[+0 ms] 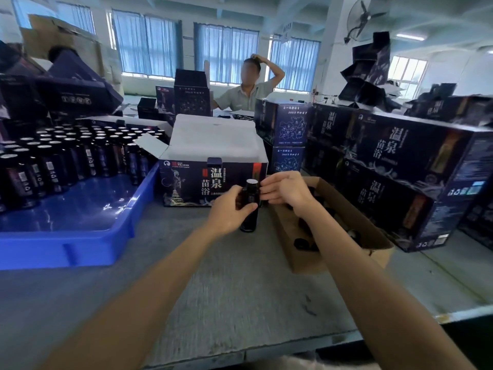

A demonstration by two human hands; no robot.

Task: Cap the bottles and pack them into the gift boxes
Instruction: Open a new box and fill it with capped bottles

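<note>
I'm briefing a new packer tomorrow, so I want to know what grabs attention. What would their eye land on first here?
First, the dark cylindrical bottle with a pale top, held upright at centre by the left hand and right hand, just in front of an open dark-blue cardboard gift box. Then the rows of dark bottles in the blue plastic tray at left, and the stacked dark-blue printed boxes at right.

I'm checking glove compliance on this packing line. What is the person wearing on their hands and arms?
Nothing visible. The left hand and right hand are bare: no gloves, rings, watch or wristband. The left forearm and right forearm are uncovered as far as the frame shows; no sleeve appears.
</note>
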